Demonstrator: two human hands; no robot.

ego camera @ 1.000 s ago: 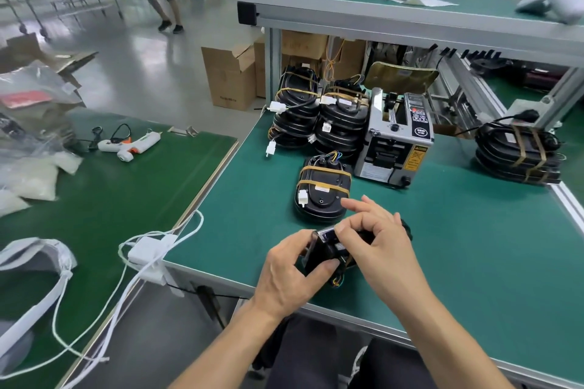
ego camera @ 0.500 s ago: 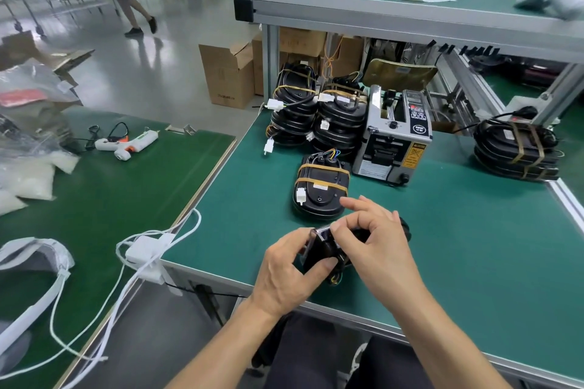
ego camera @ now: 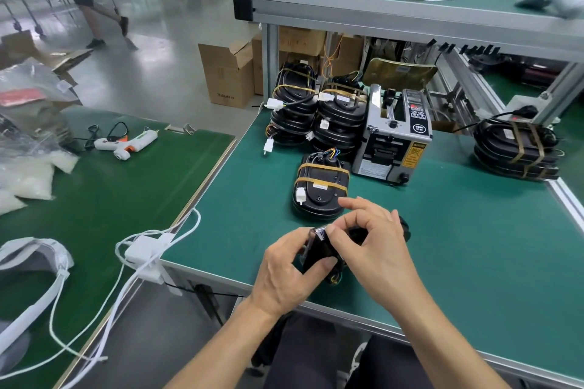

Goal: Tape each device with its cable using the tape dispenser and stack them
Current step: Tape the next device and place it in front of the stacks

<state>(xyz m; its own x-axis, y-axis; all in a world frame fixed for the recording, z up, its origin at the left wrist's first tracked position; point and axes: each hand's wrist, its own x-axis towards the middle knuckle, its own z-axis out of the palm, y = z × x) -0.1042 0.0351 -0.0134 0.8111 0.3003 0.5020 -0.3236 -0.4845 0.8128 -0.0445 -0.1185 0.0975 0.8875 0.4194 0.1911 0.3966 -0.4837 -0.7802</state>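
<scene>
Since a second ago the right hand (ego camera: 376, 246) has curled its index finger and thumb down onto the top edge of the black device (ego camera: 322, 254), where earlier those fingers lay straighter across it; the person walking at the far left has also moved further away. The left hand (ego camera: 284, 275) grips the device from its left side, thumb pressed on the near face and fingers wrapped behind, holding it tilted on edge above the near rim of the green workbench (ego camera: 474, 246). The right hand pinches at the upper corner, its other fingers loosely bent. Coloured wires show under the device at 6 o'clock. Just beyond, at 12 o'clock, lies a taped device (ego camera: 320, 188) flat on the mat, two tan bands across it. Further out at 12 stand two stacks of taped devices (ego camera: 319, 114), with the tape dispenser (ego camera: 395, 139) at 1 o'clock and another taped stack (ego camera: 516, 148) at 2 o'clock.
</scene>
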